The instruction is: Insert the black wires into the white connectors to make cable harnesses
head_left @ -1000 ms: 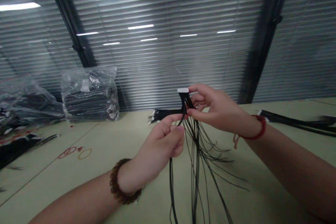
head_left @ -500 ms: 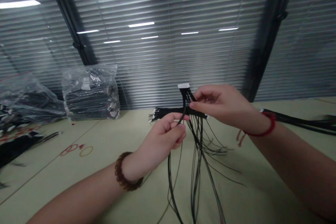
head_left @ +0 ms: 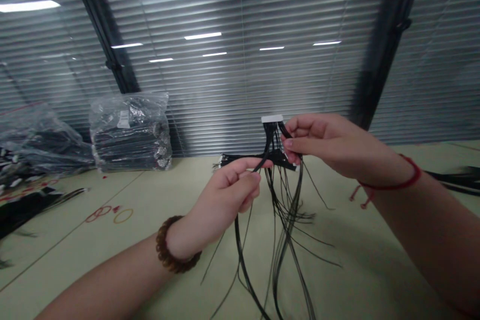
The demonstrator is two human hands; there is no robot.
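A white connector with many thin black wires fanning down from it is held up above the table. My left hand pinches one bundle of these wires between thumb and fingers, below and left of the connector. Just right of the connector, my right hand is closed on another group of the wires. Between my hands more wires hang loose, their ends spreading over the tabletop. Behind them a bundle of black cables with white ends lies on the table, partly hidden by my hands.
At the back left stands a clear bag of cables, with another plastic bag beside it. Rubber bands and black cables lie on the left of the pale table. More black cables lie right. Blinds rise behind.
My right hand has moved right, drawing its wires away from those in my left hand. The connector has shifted slightly right and up, and the wire groups are spread wider.
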